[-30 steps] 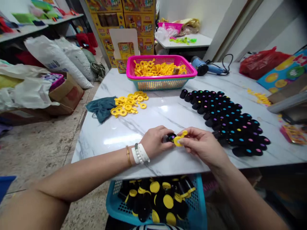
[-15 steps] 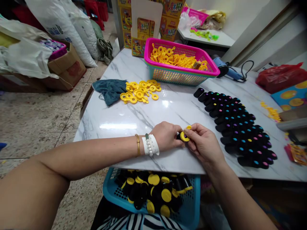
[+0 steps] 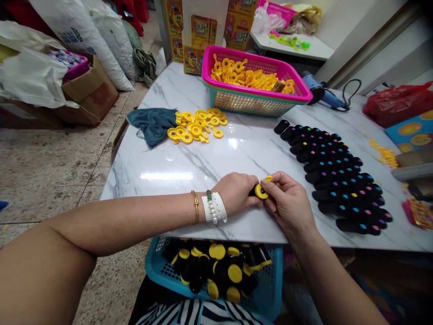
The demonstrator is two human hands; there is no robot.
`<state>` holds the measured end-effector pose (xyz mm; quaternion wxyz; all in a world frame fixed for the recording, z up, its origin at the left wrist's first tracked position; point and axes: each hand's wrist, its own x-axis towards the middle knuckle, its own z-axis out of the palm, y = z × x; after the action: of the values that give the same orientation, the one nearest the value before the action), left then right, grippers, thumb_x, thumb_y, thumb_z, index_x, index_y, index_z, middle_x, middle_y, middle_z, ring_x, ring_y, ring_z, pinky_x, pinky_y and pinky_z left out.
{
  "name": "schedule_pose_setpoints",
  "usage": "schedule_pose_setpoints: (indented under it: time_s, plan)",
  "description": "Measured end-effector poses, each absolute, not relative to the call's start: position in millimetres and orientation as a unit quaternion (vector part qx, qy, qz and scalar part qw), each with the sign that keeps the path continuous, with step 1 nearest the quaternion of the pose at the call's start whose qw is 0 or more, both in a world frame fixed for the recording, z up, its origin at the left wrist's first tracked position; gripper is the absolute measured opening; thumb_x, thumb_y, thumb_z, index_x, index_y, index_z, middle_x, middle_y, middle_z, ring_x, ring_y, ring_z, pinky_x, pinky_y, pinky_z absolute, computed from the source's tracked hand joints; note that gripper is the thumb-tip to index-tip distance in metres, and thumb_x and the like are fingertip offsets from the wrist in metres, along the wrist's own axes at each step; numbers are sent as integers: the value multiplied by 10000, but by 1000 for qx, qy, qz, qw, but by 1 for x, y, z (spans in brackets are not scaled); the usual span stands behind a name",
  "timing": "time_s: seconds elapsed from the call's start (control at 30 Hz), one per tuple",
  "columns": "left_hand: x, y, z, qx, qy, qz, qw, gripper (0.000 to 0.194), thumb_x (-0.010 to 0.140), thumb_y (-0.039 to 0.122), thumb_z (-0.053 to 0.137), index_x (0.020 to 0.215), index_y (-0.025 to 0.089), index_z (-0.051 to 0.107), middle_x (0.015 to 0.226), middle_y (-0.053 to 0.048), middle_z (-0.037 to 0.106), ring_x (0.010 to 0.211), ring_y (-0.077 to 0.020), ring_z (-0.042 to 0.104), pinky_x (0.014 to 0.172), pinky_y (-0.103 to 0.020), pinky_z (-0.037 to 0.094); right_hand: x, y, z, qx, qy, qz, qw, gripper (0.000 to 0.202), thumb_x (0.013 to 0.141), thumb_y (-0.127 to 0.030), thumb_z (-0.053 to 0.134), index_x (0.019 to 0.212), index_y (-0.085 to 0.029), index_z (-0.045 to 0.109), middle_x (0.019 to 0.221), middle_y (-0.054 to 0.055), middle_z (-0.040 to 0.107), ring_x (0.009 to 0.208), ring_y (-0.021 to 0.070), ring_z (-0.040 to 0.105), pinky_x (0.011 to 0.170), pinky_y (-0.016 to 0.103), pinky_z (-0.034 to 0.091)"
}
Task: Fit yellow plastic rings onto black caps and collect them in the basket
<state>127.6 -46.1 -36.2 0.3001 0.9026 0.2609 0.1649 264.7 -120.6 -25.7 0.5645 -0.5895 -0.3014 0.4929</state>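
My left hand (image 3: 237, 193) is wrapped round a small black cup (image 3: 252, 191), mostly hidden by the fingers. At the cup's end sits a yellow ring-shaped lid (image 3: 261, 192) with a purple dot in its hole. My right hand (image 3: 287, 198) pinches this lid by its edge and tab between thumb and fingers. Both hands meet just above the front part of the marble-patterned table (image 3: 189, 221). To their right, rows of black cups (image 3: 333, 171) lie on their sides, each with a coloured dot at its end.
Loose yellow lids (image 3: 196, 126) lie beside a dark teal cloth (image 3: 152, 125). Behind them stands a pink basket (image 3: 297, 90) full of yellow lids. A blue basket (image 3: 150, 266) of yellow-capped black cups is below the table edge. A blue power tool (image 3: 329, 97) lies at the back right.
The view has shifted slightly. Both hands stay together on the same cup and lid, with hardly any visible movement of the fingers.
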Motion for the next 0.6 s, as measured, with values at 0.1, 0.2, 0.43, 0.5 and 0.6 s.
schedule_pose_setpoints:
  time_s: [0.1,0.2,0.43,0.5,0.6]
  plan:
    - [128,-47,-33,900,275,166,296,294,761,387,741,843,132,619,722,-28,657,675,-170,614,598,-259,417,263,-120,-25,-598,-303,486,560,301,730,-308,790,727,-192,512,507,-83,549,292,13,356,276,117,228]
    - [125,-49,-29,879,279,180,344,320,745,428,735,785,131,620,652,-10,626,590,-139,569,554,-244,390,263,-121,-26,-607,-321,476,549,299,743,-336,778,751,-198,513,546,-87,553,295,17,372,270,121,261]
    - [122,-44,-24,739,290,119,596,225,883,373,548,910,159,612,543,55,556,437,-87,495,480,-210,359,266,-125,-31,-608,-380,445,536,261,815,-379,704,905,-247,498,497,-126,499,280,56,402,260,140,314]
    - [122,-46,-23,714,288,89,632,220,890,367,530,939,159,585,541,62,550,413,-88,484,454,-206,352,264,-126,-31,-603,-383,438,546,301,806,-397,707,952,-261,482,504,-136,502,273,60,401,251,141,313]
    - [119,-52,-24,761,318,142,548,256,859,382,581,986,160,581,579,53,562,500,-112,537,498,-216,375,258,-126,-32,-603,-385,439,543,306,813,-425,689,954,-256,477,518,-135,516,277,55,404,252,134,313]
